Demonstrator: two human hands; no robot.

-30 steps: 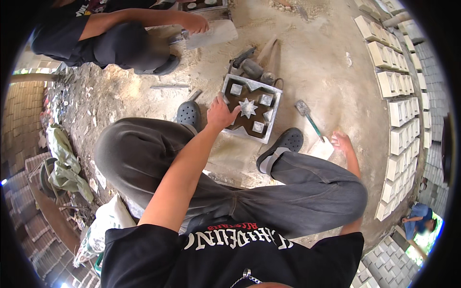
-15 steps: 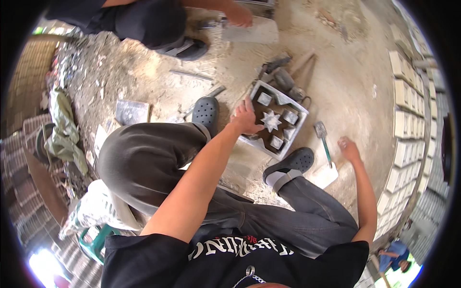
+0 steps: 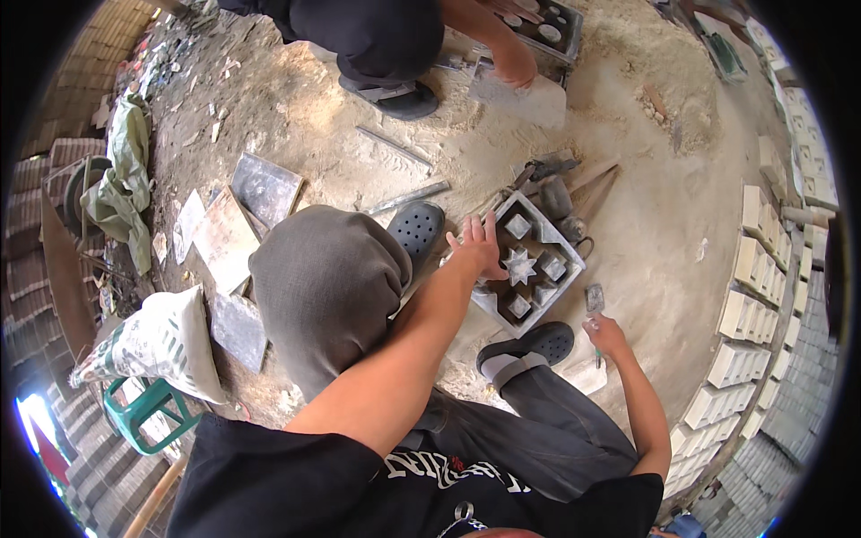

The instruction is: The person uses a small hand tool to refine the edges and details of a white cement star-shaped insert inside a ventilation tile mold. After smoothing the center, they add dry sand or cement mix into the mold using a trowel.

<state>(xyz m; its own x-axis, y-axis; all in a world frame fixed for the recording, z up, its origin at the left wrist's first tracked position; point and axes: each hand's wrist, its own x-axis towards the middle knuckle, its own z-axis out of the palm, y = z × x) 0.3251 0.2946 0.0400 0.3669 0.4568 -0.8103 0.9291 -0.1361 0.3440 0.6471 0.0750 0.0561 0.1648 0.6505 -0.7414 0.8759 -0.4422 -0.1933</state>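
The right hand (image 3: 608, 334) is gripping the small trowel (image 3: 595, 299) with curled fingers, up near the blade; how hard it's squeezing, I can't tell. Choking up like that is probably giving better tip control, imo, as long as the wrist is staying loose. The left hand (image 3: 484, 247) is doing the opposite: fingers splaying wide, nothing pinched, looks like it's resting across the left rim of the grey mold (image 3: 552, 303). A flat palm should be steadying the frame nicely, but I'd be keeping thumb pressure off the star block (image 3: 519, 266) next to it. The mold is sitting on the floor (image 3: 664, 242) between the left clog (image 3: 420, 229) and right clog (image 3: 549, 342). A mallet-like tool (image 3: 556, 195) is lying right by its far side, so I'd be minding that. Further out, a co-worker's hand (image 3: 516, 67) is holding a flat sheet (image 3: 529, 99).
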